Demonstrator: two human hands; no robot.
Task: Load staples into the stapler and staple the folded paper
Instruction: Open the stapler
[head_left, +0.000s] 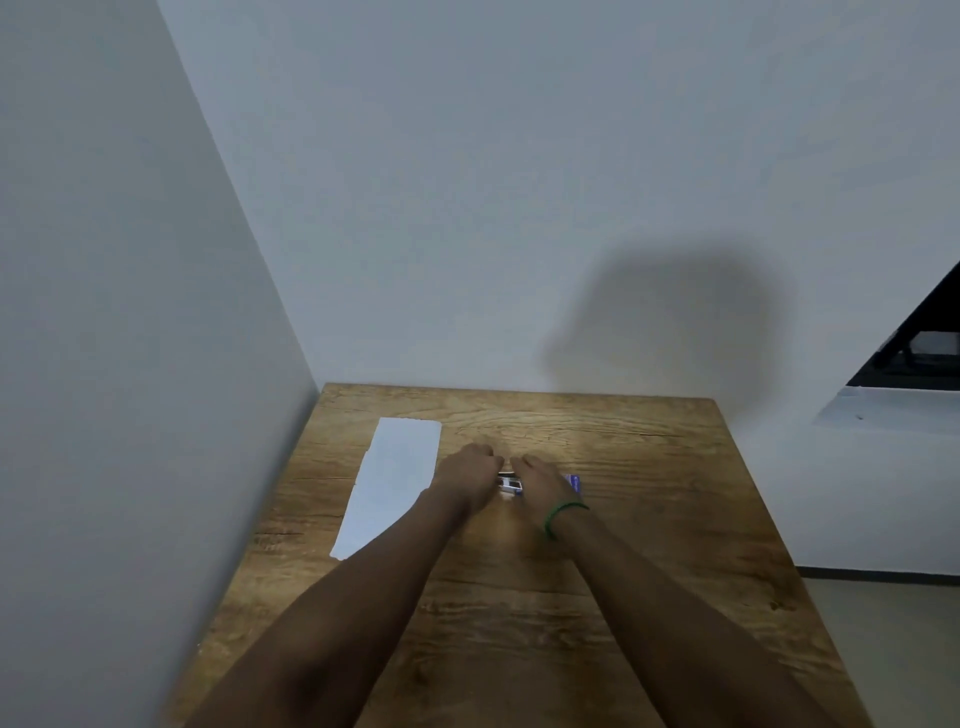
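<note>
Both forearms reach out over the table (649, 597), meeting mid-surface. Left hand (467, 475) curled closed, right hand (543, 486) arched over, green band (563, 514) at its wrist. Between them a small stapler (510, 484), mostly hidden; both hands seem to pinch it, probably one steadying while the other works it open for loading, though exact grip can't be told. A blue box (575, 482), likely staples, peeks out beside the right hand, kept near. Paper (395, 483) lies flat to the left, touching nothing, parked until stapling.
</note>
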